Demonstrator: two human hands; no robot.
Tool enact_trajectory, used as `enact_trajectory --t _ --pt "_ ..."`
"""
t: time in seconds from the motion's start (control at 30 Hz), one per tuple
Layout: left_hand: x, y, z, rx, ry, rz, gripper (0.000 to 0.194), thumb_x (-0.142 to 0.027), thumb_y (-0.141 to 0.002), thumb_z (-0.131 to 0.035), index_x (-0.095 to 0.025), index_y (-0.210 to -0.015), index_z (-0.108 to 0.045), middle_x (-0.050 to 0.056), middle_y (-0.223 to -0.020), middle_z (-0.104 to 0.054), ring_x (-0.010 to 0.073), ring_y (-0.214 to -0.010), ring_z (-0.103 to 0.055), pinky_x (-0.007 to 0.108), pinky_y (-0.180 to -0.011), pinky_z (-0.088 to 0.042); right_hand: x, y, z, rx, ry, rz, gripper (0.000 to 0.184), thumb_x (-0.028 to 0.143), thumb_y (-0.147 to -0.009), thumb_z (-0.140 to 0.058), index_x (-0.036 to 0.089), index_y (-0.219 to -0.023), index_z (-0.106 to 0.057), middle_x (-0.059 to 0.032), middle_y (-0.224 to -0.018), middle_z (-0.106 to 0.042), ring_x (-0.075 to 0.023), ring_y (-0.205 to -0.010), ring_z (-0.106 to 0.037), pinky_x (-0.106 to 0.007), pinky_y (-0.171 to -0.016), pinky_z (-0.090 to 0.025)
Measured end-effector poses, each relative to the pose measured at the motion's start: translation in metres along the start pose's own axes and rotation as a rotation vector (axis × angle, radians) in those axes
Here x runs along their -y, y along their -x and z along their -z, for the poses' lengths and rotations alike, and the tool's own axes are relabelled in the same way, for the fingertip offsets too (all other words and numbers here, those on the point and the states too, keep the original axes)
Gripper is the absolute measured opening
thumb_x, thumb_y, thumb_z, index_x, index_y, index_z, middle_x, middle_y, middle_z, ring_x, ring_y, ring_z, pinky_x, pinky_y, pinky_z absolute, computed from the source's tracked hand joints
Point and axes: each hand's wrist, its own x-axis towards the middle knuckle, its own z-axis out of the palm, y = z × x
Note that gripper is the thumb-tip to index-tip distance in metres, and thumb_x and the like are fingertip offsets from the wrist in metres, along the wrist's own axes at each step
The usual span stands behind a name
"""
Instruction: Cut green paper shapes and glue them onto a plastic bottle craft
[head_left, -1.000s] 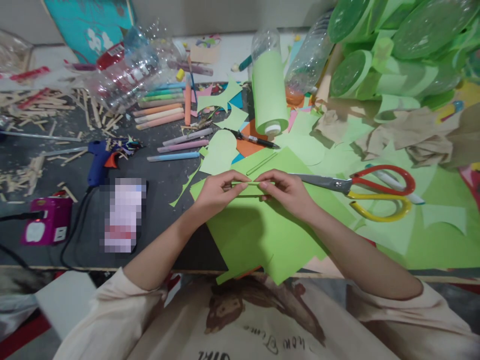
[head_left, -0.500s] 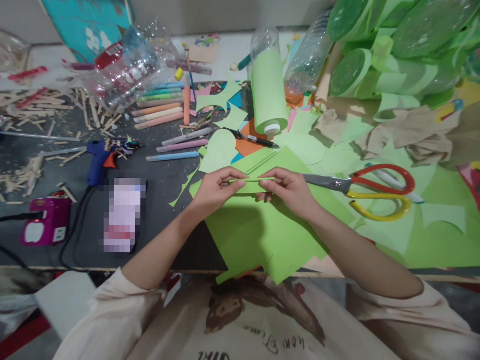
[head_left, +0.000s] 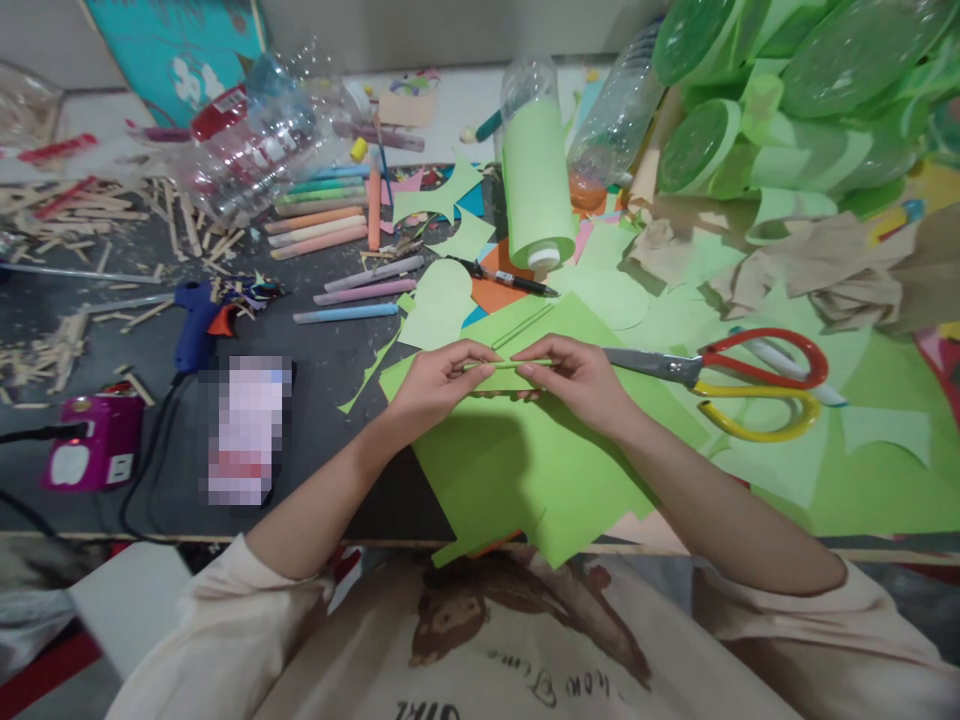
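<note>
A small green paper piece (head_left: 504, 378), its upper edge folded or rolled narrow, is held level between my two hands. My left hand (head_left: 435, 378) pinches its left part between thumb and fingers. On its right part, my right hand (head_left: 581, 378) pinches in the same way, close to the other hand. Below them lie large green paper sheets (head_left: 480, 460). Scissors (head_left: 739, 370) with red and yellow handles rest on the paper, their blade tips hidden by my right hand. A black pen (head_left: 517, 278) lies just beyond my hands.
A bottle wrapped in green paper (head_left: 538, 180) lies behind the pen. Several markers (head_left: 330, 215), a blue glue gun (head_left: 196, 320) and a phone (head_left: 247, 430) are on the left. Crumpled brown paper (head_left: 817, 270) and green-wrapped bottles (head_left: 817, 150) fill the right back.
My right hand's fingers have shifted slightly left along the paper's folded edge, nearer my left hand. The things on the table have not moved.
</note>
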Motion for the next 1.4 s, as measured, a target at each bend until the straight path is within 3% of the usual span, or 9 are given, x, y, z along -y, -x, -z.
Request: enact_trajectory --t 0.1,0.27,0.53,0.77,1.1,1.4 --pt "0.0016 0.0001 -0.0011 0.054 0.040 0.020 0.039 -0.054 -0.087 -0.058 -0.017 -0.094 -0.068 0.004 -0.086 -0.074 0.0126 -0.064 -0.069 0.021 -0.059 -0.056 0.0013 -0.0001 -0.0005 -0.005 -0.022 0.002 0.039 0.055 -0.070 -0.078 0.019 -0.082 -0.070 0.0002 -0.073 -0.070 -0.0115 -0.055 -0.068 -0.027 -0.055 -0.061" --pt "0.0037 0.0008 -0.0013 0.141 0.131 0.057 0.043 -0.055 -0.089 -0.053 -0.015 -0.096 -0.067 0.003 -0.072 -0.073 0.0160 -0.065 -0.073 0.024 -0.063 -0.060 0.0042 -0.0002 -0.0017 0.003 -0.087 -0.020 0.042 0.056 -0.065 -0.081 0.018 -0.079 -0.070 0.0008 -0.073 -0.069 -0.0102 -0.054 -0.067 -0.026 -0.057 -0.062" --pt "0.0013 -0.0001 0.0017 0.050 -0.024 -0.017 0.040 -0.053 -0.086 -0.058 -0.016 -0.092 -0.071 0.006 -0.088 -0.076 0.0143 -0.069 -0.070 0.021 -0.062 -0.056 0.0033 0.0001 -0.0012 0.007 -0.095 -0.023 0.040 0.055 -0.065 -0.082 0.019 -0.079 -0.070 0.0009 -0.072 -0.069 -0.0105 -0.054 -0.067 -0.027 -0.058 -0.063" --pt "-0.0007 0.0010 -0.0022 0.029 0.113 0.078 0.043 -0.055 -0.081 -0.063 -0.014 -0.091 -0.073 0.006 -0.089 -0.075 0.0145 -0.066 -0.070 0.023 -0.062 -0.057 0.0046 -0.0002 -0.0021 0.002 -0.060 0.044 0.038 0.055 -0.068 -0.080 0.019 -0.077 -0.072 0.0009 -0.070 -0.068 -0.0107 -0.055 -0.067 -0.028 -0.058 -0.064" --pt "-0.0008 -0.0012 -0.0005 -0.024 0.131 0.057 0.033 -0.046 -0.079 -0.067 -0.015 -0.085 -0.077 0.006 -0.085 -0.077 0.0159 -0.072 -0.069 0.024 -0.066 -0.056 -0.0012 -0.0003 -0.0019 -0.034 -0.002 0.121 0.033 0.052 -0.071 -0.079 0.020 -0.077 -0.073 0.0000 -0.071 -0.069 -0.0113 -0.056 -0.065 -0.030 -0.060 -0.063" --pt "0.0003 -0.0013 -0.0026 -0.036 0.210 0.043 0.026 -0.039 -0.076 -0.072 -0.015 -0.085 -0.077 0.006 -0.085 -0.076 0.0138 -0.067 -0.068 0.025 -0.066 -0.059 0.0007 0.0012 -0.0027 -0.032 -0.006 0.109 0.021 0.039 -0.073 -0.079 0.020 -0.077 -0.073 0.0001 -0.072 -0.069 -0.0115 -0.061 -0.067 -0.030 -0.064 -0.062"
